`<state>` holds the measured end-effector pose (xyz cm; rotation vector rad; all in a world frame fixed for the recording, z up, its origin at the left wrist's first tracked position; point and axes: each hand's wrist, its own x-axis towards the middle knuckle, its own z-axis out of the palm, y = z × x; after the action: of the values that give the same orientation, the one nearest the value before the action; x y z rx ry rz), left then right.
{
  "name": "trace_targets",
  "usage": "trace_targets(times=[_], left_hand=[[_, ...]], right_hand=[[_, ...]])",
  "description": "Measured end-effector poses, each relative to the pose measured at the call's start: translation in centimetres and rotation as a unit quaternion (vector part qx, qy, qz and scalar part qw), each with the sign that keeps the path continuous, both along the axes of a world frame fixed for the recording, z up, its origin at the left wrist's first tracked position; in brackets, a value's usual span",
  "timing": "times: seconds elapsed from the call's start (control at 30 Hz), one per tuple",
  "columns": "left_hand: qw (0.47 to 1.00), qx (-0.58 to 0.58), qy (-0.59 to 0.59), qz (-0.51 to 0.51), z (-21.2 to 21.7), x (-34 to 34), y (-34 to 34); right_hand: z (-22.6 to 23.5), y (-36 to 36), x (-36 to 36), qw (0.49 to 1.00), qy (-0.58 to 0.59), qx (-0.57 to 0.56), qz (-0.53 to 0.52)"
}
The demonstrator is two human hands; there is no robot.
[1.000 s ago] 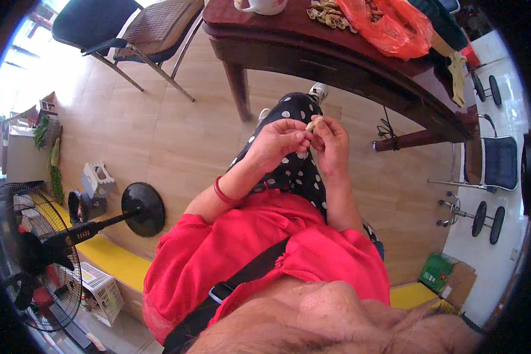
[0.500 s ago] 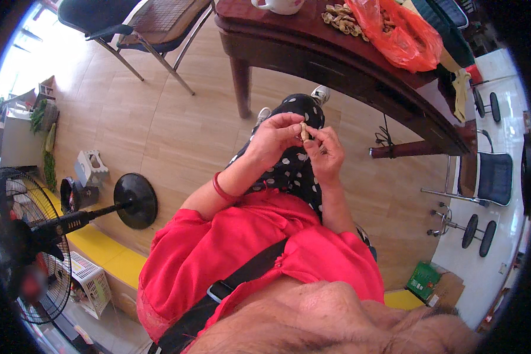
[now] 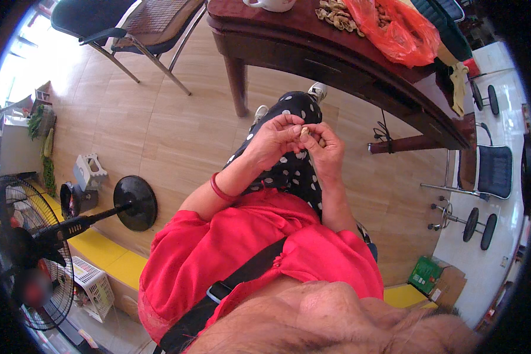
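Above my lap, both hands meet fingertip to fingertip around a small pale peanut [image 3: 304, 133]. My left hand [image 3: 275, 141] pinches at its left side with thumb and forefinger, a red bangle [image 3: 221, 187] on that wrist. My right hand [image 3: 326, 152] is closed on the peanut from the other side, thumb against it and fingers curled. Something small and tan shows between the curled right fingers, too small to name. On the table ahead lie a heap of peanut shells [image 3: 340, 16] and a red plastic bag [image 3: 416, 44] with peanuts in it.
The dark red wooden table [image 3: 289, 38] stands ahead, a white cup [image 3: 275, 5] on it. A chair [image 3: 153, 26] is at the far left, a black standing fan [image 3: 53, 233] at the left. A cloth or glove [image 3: 458, 88] hangs at the table's right end; another chair [image 3: 493, 171] stands right.
My fingers have shifted around the peanut, and my right hand has drawn closer to the left. Less of the peanut shows upright between the fingertips. The view has shifted slightly.
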<state>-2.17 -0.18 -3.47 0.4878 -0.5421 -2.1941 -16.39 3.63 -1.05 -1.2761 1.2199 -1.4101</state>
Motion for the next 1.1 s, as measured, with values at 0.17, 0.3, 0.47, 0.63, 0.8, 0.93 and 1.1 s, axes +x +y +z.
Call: trace_targets(times=[0.17, 0.3, 0.47, 0.63, 0.8, 0.93, 1.1], left_hand=[[0.998, -0.006, -0.061, 0.007, 0.0, -0.1, -0.1], [0.997, -0.004, -0.077, -0.026, 0.3, -0.1, -0.1], [0.996, -0.037, -0.079, -0.025, 0.1, -0.1, 0.1], [0.993, -0.063, -0.097, -0.016, 0.4, 0.1, -0.1], [0.986, -0.082, -0.144, 0.016, 0.3, 0.1, -0.2], [0.976, -0.116, -0.183, 0.023, 0.3, 0.0, -0.1], [0.955, -0.169, -0.237, 0.051, 0.8, -0.2, 0.2]], right_hand=[[-0.1, 0.1, 0.0, 1.0, 0.019, 0.015, -0.002], [-1.8, 0.0, -0.4, 0.999, 0.025, -0.02, -0.008], [-0.9, 0.2, -0.3, 0.994, 0.097, -0.033, -0.031], [0.1, -0.1, -0.2, 0.999, 0.021, 0.025, -0.021], [0.0, -0.4, -0.7, 0.998, 0.038, 0.042, 0.008], [-0.5, -0.4, -1.2, 0.991, 0.13, 0.043, 0.004], [-0.4, -0.2, -0.2, 0.979, 0.203, 0.036, -0.007]])
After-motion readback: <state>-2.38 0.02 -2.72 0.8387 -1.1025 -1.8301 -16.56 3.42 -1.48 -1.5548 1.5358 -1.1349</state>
